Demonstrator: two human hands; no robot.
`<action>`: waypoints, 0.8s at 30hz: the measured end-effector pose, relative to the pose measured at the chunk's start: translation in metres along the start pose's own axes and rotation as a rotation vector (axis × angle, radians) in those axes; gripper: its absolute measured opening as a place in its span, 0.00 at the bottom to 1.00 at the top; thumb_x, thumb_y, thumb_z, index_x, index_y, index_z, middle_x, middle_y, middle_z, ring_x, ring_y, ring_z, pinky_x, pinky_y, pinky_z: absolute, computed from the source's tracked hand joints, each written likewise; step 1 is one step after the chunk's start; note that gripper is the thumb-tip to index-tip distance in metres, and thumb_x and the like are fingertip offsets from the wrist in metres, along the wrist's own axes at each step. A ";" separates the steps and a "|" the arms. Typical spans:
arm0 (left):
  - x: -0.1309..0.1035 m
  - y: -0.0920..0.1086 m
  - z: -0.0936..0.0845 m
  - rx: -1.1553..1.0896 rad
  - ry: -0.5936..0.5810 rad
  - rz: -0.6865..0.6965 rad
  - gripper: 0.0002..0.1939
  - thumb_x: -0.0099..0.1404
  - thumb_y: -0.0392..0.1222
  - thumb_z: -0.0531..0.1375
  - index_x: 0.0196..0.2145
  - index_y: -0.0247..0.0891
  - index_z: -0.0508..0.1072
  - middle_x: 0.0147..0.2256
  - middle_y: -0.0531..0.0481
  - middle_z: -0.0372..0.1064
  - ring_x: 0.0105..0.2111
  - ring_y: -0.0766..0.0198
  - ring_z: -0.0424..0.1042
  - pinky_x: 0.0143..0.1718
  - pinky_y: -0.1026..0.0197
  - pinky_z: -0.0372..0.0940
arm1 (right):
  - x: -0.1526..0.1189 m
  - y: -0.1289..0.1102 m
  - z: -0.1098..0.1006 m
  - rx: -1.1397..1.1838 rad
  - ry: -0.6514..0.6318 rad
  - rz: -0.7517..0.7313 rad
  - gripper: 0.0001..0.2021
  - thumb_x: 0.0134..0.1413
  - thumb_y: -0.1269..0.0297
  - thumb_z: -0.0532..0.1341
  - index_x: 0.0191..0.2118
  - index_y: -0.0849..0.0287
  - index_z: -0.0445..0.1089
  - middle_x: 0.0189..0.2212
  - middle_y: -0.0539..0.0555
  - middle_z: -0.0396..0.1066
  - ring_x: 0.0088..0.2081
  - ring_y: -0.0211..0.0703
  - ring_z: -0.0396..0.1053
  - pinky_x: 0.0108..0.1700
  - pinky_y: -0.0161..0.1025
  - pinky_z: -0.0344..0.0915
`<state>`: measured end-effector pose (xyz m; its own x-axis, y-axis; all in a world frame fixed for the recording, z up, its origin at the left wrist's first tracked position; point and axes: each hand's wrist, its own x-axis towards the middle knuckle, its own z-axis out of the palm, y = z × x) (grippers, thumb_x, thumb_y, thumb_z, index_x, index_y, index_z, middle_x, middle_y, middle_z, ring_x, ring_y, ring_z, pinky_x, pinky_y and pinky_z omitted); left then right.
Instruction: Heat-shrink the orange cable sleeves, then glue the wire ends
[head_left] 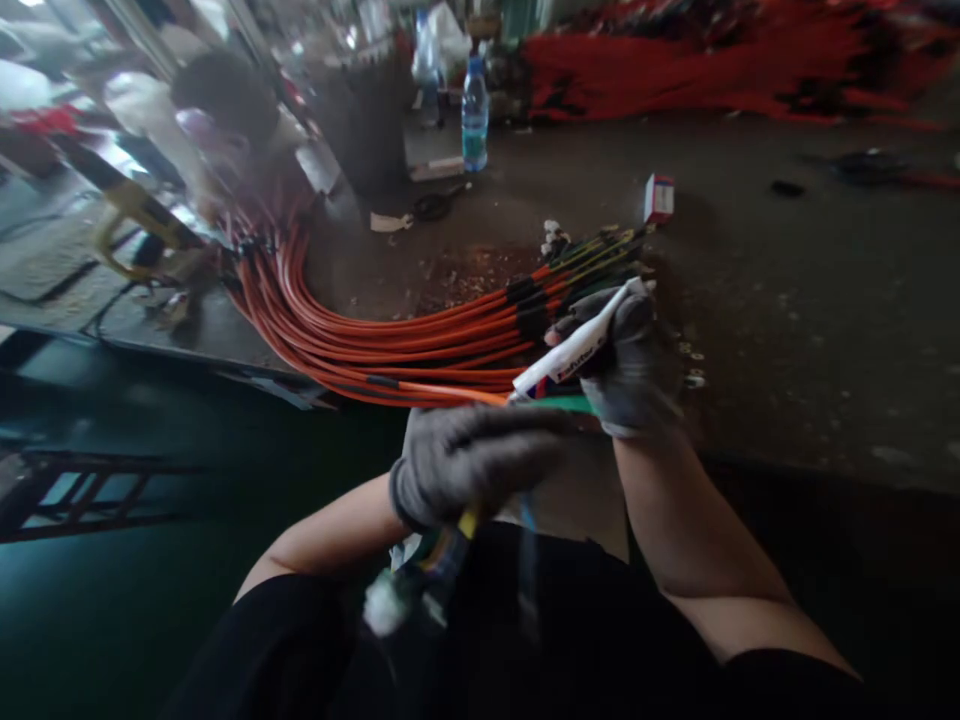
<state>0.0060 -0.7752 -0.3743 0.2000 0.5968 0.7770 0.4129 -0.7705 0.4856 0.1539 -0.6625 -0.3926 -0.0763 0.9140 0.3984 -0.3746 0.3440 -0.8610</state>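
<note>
My right hand (637, 350), in a grey glove, is closed around a white squeeze tube (574, 350) with dark print. The tube slants down to the left, its nozzle near an orange cable (457, 392). Below the nozzle is my gloved left hand (480, 455), its fingers pointing right and smeared by motion; I cannot make out its grip. A green stretch (574, 404) shows right of the orange cable, between the hands. Blurred yellow, green and white pieces (420, 575) hang under my left hand. Behind the hands, a bundle of orange cables (390, 340) curves across the workbench (787, 330).
A water bottle (475, 115) and a dark bucket-like container (360, 120) stand at the back. Near the cable ends sits a small red-and-white box (659, 198). Another person (232, 130) is at the far left, near a yellow-handled tool (142, 230). Red material (675, 70) lies behind.
</note>
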 end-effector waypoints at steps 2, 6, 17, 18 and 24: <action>-0.014 0.004 0.018 0.119 -0.192 0.317 0.06 0.67 0.36 0.61 0.41 0.37 0.76 0.42 0.45 0.79 0.36 0.61 0.80 0.32 0.64 0.75 | -0.005 -0.002 -0.015 -0.050 -0.093 0.075 0.23 0.55 0.37 0.61 0.30 0.54 0.71 0.22 0.50 0.71 0.24 0.40 0.73 0.22 0.35 0.70; -0.032 0.003 0.045 0.274 -0.333 0.436 0.09 0.68 0.39 0.58 0.43 0.38 0.77 0.44 0.47 0.79 0.33 0.63 0.78 0.24 0.66 0.70 | -0.008 -0.007 -0.030 -0.107 -0.215 0.202 0.23 0.53 0.37 0.62 0.30 0.56 0.72 0.23 0.51 0.72 0.23 0.40 0.71 0.22 0.36 0.71; -0.036 0.004 0.045 0.311 -0.411 0.411 0.11 0.70 0.41 0.55 0.44 0.40 0.77 0.44 0.45 0.79 0.33 0.65 0.77 0.23 0.67 0.69 | -0.001 -0.021 -0.009 -0.057 -0.460 0.295 0.23 0.48 0.41 0.67 0.29 0.59 0.72 0.23 0.48 0.72 0.23 0.38 0.72 0.23 0.36 0.73; -0.034 0.004 0.044 0.274 -0.388 0.396 0.11 0.70 0.40 0.56 0.44 0.40 0.77 0.44 0.46 0.79 0.32 0.65 0.78 0.23 0.67 0.70 | -0.002 -0.017 -0.014 -0.041 -0.409 0.269 0.22 0.48 0.41 0.68 0.29 0.59 0.72 0.24 0.49 0.73 0.23 0.38 0.72 0.23 0.36 0.73; 0.025 -0.021 0.028 -0.250 -0.069 -0.330 0.10 0.72 0.43 0.56 0.44 0.41 0.76 0.37 0.49 0.79 0.31 0.63 0.78 0.28 0.63 0.73 | -0.014 0.004 -0.036 0.024 0.039 0.013 0.21 0.59 0.41 0.59 0.37 0.56 0.71 0.29 0.50 0.75 0.27 0.39 0.75 0.25 0.35 0.73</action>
<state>0.0268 -0.7377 -0.3760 0.1557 0.8277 0.5392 0.2384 -0.5612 0.7926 0.1872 -0.6659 -0.4127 -0.0457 0.9263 0.3740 -0.3958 0.3270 -0.8582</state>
